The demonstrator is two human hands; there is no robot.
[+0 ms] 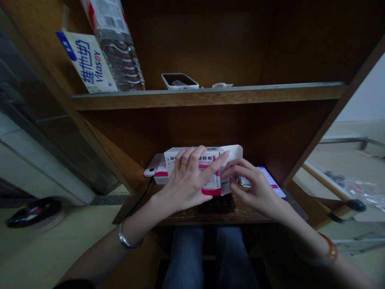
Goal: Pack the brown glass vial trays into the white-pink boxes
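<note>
My left hand [188,174], with a gold ring, is wrapped round a white and pink medicine box [214,184] held above the wooden desk. The box's right end is open and its white flap [236,151] sticks out. My right hand [252,184] is at that open end, its thumb and fingers curled together. Whether they hold anything is unclear; a shiny pale thing [244,182] shows between them. Below the box lies a dark brown row of small vial-like shapes [219,204]. Another white and pink box [161,175] stands behind my left hand.
A lit phone [272,182] lies right of my right hand. At the left are a white device [152,165] and a black cable [144,194]. The shelf [210,97] above carries a water bottle [120,56], a Vitasoy carton [88,62] and a white-framed object [179,81].
</note>
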